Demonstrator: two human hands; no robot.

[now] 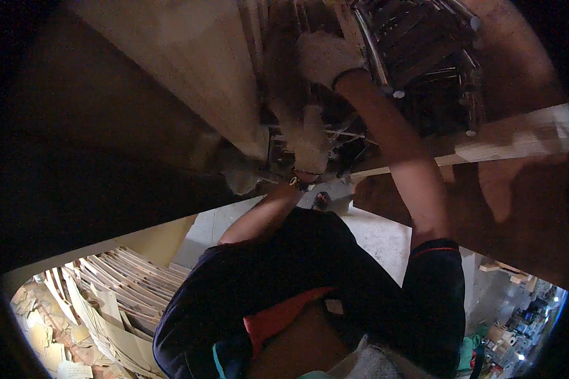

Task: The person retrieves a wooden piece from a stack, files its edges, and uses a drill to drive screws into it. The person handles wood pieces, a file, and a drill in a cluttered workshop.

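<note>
Both my hands reach forward into a dark space, and each wears a pale glove. My left hand (306, 142) is the nearer one, with a watch (299, 184) on its wrist; its fingers fade into shadow beside a tall pale board (189, 69). Farther in, my right hand (327, 59) has a dark band at the wrist and lies just left of a shiny metal tube (374, 54) with a pale round end. The right fingers are turned away and hidden. What either hand grips, if anything, is too dark to make out.
Several metal rods (473, 95) with rounded ends stand at the right. A pale wooden rail (512, 140) edges a brown panel (525, 208). A large dark panel (107, 170) fills the left. Below lie stacked wooden strips (133, 278), with scattered pale sheets (41, 338) at lower left.
</note>
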